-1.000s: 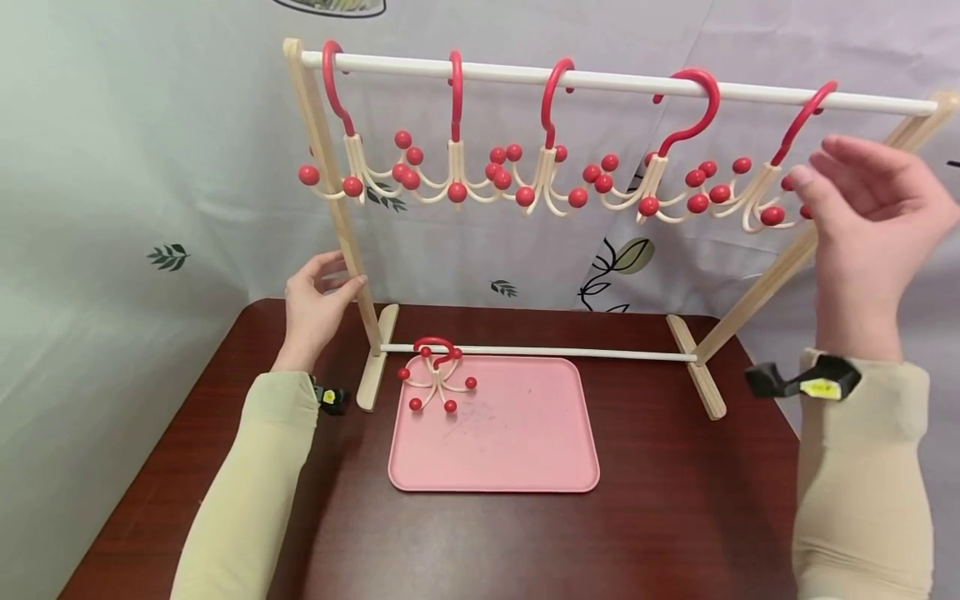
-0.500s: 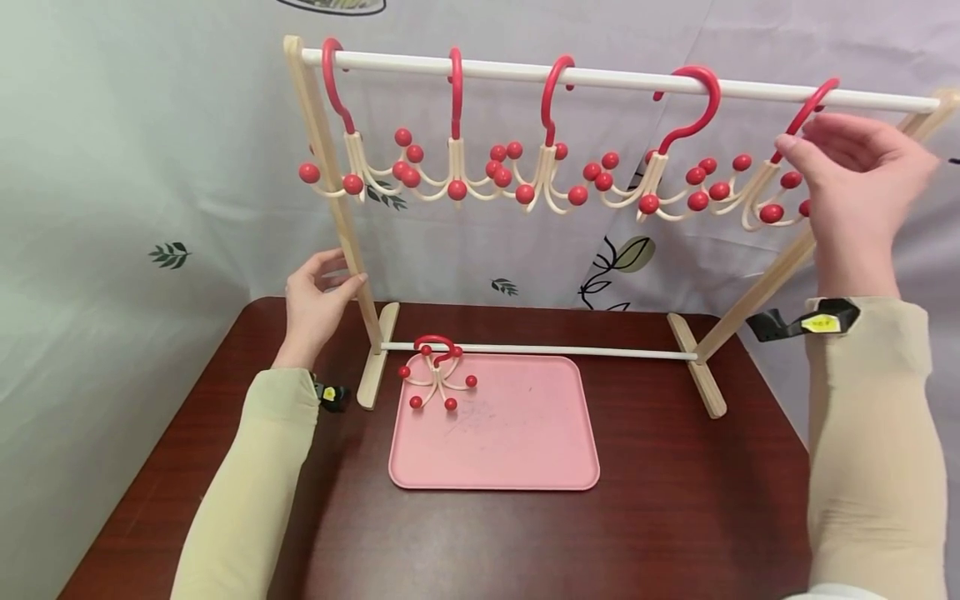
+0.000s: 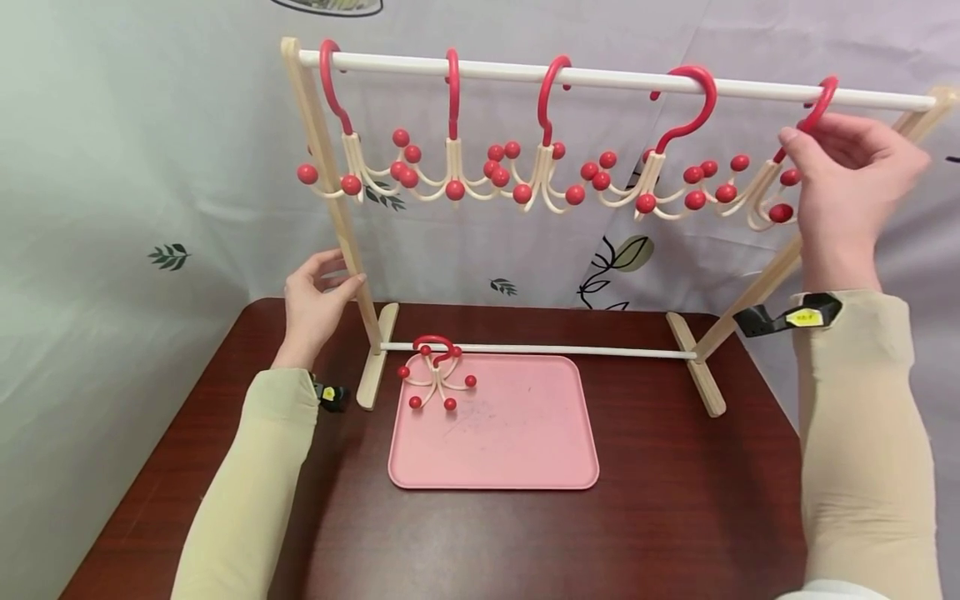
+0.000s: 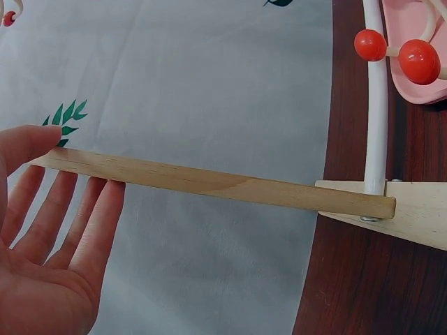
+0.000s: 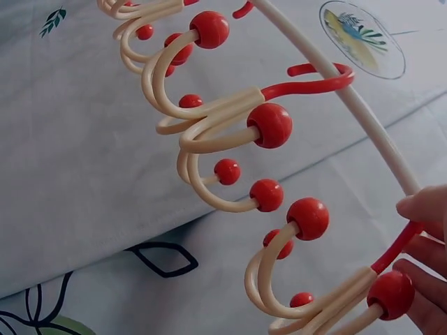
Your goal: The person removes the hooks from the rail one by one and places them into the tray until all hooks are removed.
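Note:
My left hand [image 3: 311,302] grips the left wooden post [image 3: 347,225] of a hanging rack. In the left wrist view, thumb and fingers lie on opposite sides of this post [image 4: 209,181]. At the upper right, my right hand [image 3: 855,196] pinches the red hook of the rightmost octopus-style hanger [image 3: 763,183], which hangs on the white top rail [image 3: 615,79]. The right wrist view shows thumb and fingers at that red hook [image 5: 394,250], just below the rail. Cream arms of this hanger end in red balls; my hand hides some of them.
Several similar hangers, one with a red hook [image 3: 454,92], hang along the rail to the left. Another hanger [image 3: 437,379] lies on a pink tray [image 3: 517,454] on the dark wooden table [image 3: 480,542]. A white lower bar [image 3: 570,350] joins the rack's feet behind the tray.
My right hand has moved up and left to the rightmost hanger and taken hold of its red hook; that hanger has turned slightly. My left hand has stayed on the post.

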The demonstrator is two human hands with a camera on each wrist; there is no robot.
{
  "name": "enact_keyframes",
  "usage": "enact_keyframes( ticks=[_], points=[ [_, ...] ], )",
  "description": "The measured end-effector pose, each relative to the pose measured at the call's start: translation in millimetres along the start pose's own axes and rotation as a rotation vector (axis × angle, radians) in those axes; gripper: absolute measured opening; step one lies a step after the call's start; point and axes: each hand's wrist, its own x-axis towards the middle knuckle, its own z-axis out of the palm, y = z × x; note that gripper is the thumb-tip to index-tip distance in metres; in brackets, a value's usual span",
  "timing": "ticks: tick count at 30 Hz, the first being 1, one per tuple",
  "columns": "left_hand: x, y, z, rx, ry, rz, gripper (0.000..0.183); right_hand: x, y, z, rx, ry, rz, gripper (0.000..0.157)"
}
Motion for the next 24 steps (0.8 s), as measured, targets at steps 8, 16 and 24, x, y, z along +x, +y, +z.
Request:
enact_keyframes(
  ticks=[8,16,24],
  points=[
    [2.0,-2.7,-0.1,-0.026,0.006,-0.006,0.043,0.5,-3.4,-3.2,0.078,0.05,0.038,0.026],
    [2.3,-4.4,0.6,-0.033,0.003,-0.019,0.043,-3.8,-9.6,-5.1,0.067,0.07,0.056,0.035],
    [4.5,-5.8,1.1,-0.027,0.008,-0.019,0.043,4.5,-16.5,-10.0,0.128,0.116,0.065,0.035]
  ],
)
